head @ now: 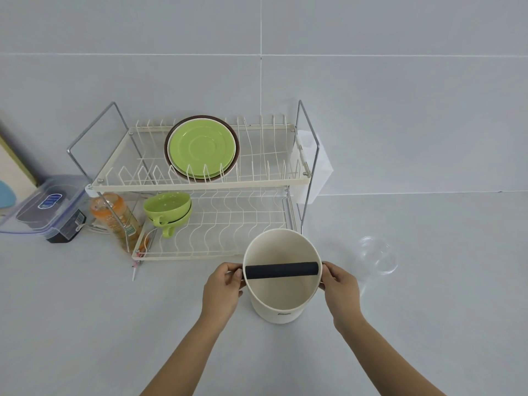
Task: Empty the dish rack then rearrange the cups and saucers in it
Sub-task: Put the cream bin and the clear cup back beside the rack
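I gripped the cream canister by its rim, left hand and right hand on opposite sides, before the dish rack. Stacked green cups and saucers inside it looked breakable; better taken by handles and edges.

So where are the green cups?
The green cups are nested together at the left end of the rack's bottom shelf, below the saucers and beside the orange bottle.

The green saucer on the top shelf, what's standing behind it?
Behind the green saucer stand at least two more dishes: a pale rim and a dark brown rim peek out around it. Their faces are covered, so nothing more shows.
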